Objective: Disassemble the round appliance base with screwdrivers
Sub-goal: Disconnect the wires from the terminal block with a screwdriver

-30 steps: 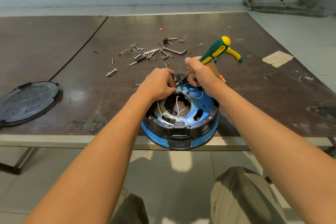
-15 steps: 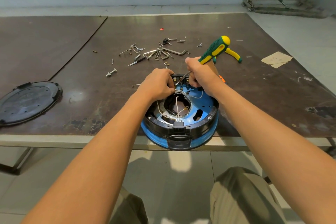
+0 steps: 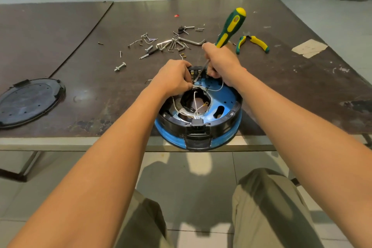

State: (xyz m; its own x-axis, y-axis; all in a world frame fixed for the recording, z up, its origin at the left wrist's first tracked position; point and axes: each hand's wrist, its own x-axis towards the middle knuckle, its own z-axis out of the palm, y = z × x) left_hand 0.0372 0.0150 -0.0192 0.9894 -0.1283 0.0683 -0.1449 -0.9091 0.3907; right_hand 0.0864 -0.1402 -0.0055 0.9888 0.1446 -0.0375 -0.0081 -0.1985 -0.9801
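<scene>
Sits at the near edge of the bench [image 3: 281, 90], both bare forearms stretched forward and converging over the round appliance base [image 3: 225, 102]. Grips the green-and-yellow screwdriver [image 3: 231, 28] in the right hand [image 3: 221, 62], with the fist closed round the lower end of the handle and the thumb side uppermost. Holds the tool tilted, the handle leaning away and to the right. Points the shaft down and to the left into the black terminal block [image 3: 194, 71] at the far rim of the base.

Curls the left hand [image 3: 174, 78] knuckles-up just beside the shaft. Tucks the fingertips down at the block and pinches a white wire [image 3: 218, 88] that loops over the blue inner plate. Cannot tell how the screwdriver tip meets the block, hidden as it is between the two hands.

Shows the base lying open side up, blue with a black ring, its near side overhanging the bench edge and loose white leads crossing its central opening.

Farther back on the bench, well apart from the base: a scatter of screws, a bundle of hex keys [image 3: 191, 41] and a single bolt [image 3: 120, 66]. Just right of the screwdriver handle, green-and-yellow pliers [image 3: 254, 42]. Far off to the left, a round black cover [image 3: 30, 100] lying flat. Beyond the pliers, a scrap of brown paper [image 3: 309, 48].
</scene>
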